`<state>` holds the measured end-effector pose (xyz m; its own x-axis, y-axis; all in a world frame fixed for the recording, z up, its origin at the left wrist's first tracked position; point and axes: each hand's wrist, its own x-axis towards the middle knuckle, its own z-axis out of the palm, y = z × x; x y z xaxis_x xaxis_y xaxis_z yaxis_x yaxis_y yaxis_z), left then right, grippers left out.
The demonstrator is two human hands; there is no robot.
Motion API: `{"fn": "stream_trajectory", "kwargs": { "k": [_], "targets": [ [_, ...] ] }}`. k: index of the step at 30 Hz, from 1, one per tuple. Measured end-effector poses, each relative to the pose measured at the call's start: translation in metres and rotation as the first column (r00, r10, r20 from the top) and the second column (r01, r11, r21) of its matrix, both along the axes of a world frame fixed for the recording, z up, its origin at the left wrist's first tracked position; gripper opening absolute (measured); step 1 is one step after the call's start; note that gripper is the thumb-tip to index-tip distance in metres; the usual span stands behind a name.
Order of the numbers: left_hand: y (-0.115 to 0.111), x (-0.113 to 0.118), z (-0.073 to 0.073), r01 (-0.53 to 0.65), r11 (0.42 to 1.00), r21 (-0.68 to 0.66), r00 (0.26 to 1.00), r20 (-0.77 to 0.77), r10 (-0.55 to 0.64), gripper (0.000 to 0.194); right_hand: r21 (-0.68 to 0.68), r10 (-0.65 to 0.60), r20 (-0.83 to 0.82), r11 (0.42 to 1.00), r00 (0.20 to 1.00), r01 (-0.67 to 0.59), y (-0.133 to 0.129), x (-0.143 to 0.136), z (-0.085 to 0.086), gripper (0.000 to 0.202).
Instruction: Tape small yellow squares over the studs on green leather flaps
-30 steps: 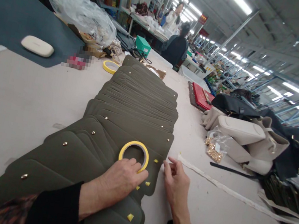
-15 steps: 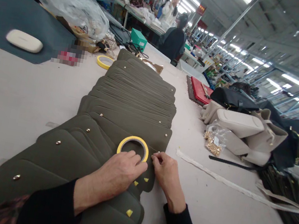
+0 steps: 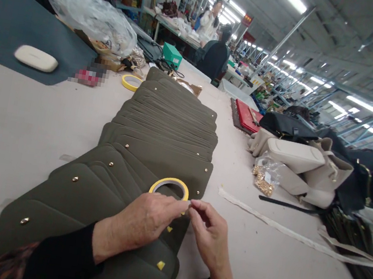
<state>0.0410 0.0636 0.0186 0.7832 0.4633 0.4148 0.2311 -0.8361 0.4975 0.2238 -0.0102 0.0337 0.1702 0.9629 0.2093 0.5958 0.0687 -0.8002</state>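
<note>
Dark olive panels (image 3: 164, 159) with small metal studs lie overlapped in a long row on the table. My left hand (image 3: 146, 216) is over them, its fingers closed around the near edge of a yellow tape roll (image 3: 170, 182) that stands tilted up. My right hand (image 3: 208, 230) is just to the right, thumb and forefinger pinched, fingertips meeting those of my left hand. Whatever the pinch holds is too small to make out. Small yellow tape pieces (image 3: 160, 265) stick to the panels near their right edges.
A second yellow tape roll (image 3: 131, 82) lies beyond the panels' left side. Beige and black bags (image 3: 295, 156), a bag of gold hardware (image 3: 265, 180) and a white strip (image 3: 266, 220) are on the right. Clear plastic (image 3: 92, 17) and a pale oval case (image 3: 35, 58) lie left. People are in the background.
My right hand has lifted slightly off the panel edge and come against my left fingertips. The tape roll has shifted slightly right and down, and the view has moved a little.
</note>
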Motion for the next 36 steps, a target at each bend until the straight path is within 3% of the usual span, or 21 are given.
{"fn": "stream_trajectory", "kwargs": {
  "k": [4,9,14,18,20,22,25,27,32,36],
  "targets": [
    [0.0,0.002,-0.004,-0.032,0.998,0.049,0.999,0.033,0.03,0.046,0.134,0.085,0.099,0.986,0.991,-0.098,-0.004,-0.012,0.004,0.018],
    [-0.002,0.004,-0.005,-0.075,0.995,0.064,0.997,-0.005,0.075,0.039,0.234,0.098,0.241,0.96,0.966,-0.156,-0.001,-0.016,0.001,0.016],
    [-0.003,0.005,-0.001,-0.068,0.998,0.01,0.996,-0.049,0.069,0.019,0.329,-0.006,0.374,0.936,0.927,-0.127,-0.001,-0.017,-0.005,0.015],
    [-0.003,0.006,0.004,-0.094,0.996,0.011,0.994,-0.051,0.094,0.017,0.391,-0.098,0.361,0.919,0.928,-0.055,-0.003,-0.019,-0.008,0.015],
    [-0.003,0.008,0.007,-0.115,0.992,0.052,0.992,-0.043,0.117,0.02,0.346,-0.13,0.252,0.938,0.959,0.036,-0.003,-0.021,-0.008,0.013],
    [-0.001,0.011,0.009,-0.135,0.985,0.111,0.991,-0.011,0.137,0.023,0.209,-0.161,0.027,0.966,0.987,0.152,-0.002,-0.023,-0.007,0.01],
    [0.001,0.015,0.009,-0.146,0.973,0.179,0.988,0.065,0.137,0.025,-0.039,-0.206,-0.354,0.978,0.912,0.206,0.002,-0.026,-0.002,0.011],
    [0.0,0.017,0.009,-0.156,0.969,0.194,0.983,0.126,0.133,0.024,-0.115,-0.217,-0.483,0.976,0.848,0.184,0.006,-0.026,0.0,0.015],
    [-0.008,0.021,0.011,-0.144,0.97,0.194,0.974,0.202,0.104,0.021,-0.184,-0.365,-0.534,0.931,0.763,0.317,0.019,-0.002,-0.013,0.025],
    [-0.005,0.026,0.008,-0.175,0.955,0.238,0.984,0.022,0.175,0.018,-0.24,-0.396,-0.51,0.918,0.764,0.316,0.024,0.031,-0.029,0.032]
  ]
}}
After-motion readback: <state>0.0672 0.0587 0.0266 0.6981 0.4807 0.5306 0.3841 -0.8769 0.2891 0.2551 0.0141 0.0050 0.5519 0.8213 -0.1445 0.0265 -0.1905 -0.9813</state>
